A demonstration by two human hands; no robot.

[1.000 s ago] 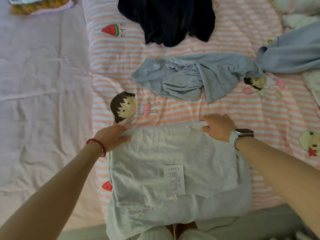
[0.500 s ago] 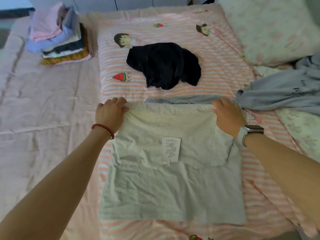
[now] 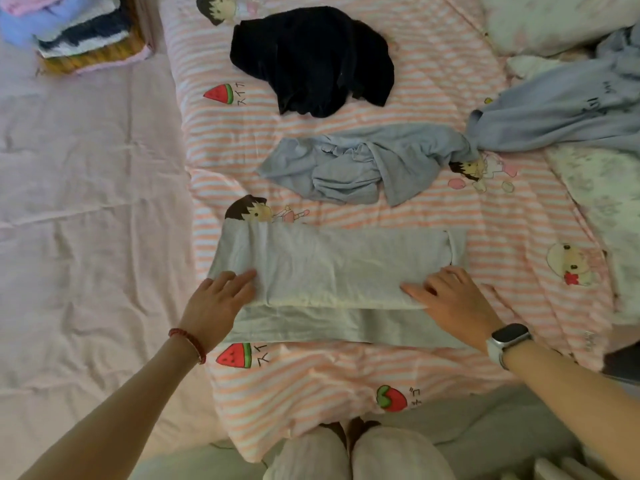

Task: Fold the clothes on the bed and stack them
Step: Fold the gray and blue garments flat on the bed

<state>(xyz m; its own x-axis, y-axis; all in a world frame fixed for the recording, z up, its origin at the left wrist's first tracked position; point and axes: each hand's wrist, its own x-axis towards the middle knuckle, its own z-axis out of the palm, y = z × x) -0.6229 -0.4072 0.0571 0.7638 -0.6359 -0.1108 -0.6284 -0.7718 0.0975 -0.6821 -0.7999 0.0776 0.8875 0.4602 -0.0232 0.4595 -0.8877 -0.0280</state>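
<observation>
A pale grey garment (image 3: 332, 268) lies folded into a wide band on the striped bedspread (image 3: 346, 382), its upper layer stopping short of the lower one. My left hand (image 3: 216, 304) rests flat on its near left corner, fingers straight. My right hand (image 3: 450, 299) presses the near right edge with fingers spread. Beyond it lie a crumpled blue-grey garment (image 3: 360, 164) and a dark navy one (image 3: 311, 60). A stack of folded clothes (image 3: 79, 32) sits at the far left.
A larger blue-grey garment (image 3: 561, 112) sprawls at the right, next to pale pillows (image 3: 554, 19) and a floral blanket (image 3: 609, 209). A plain pink sheet (image 3: 86, 202) covers the left side of the bed. My knees (image 3: 356, 452) meet the near edge.
The far edge of the pale grey garment, held up half a second ago, has been folded toward me. Both hands let go and now lie flat on the near fold.
</observation>
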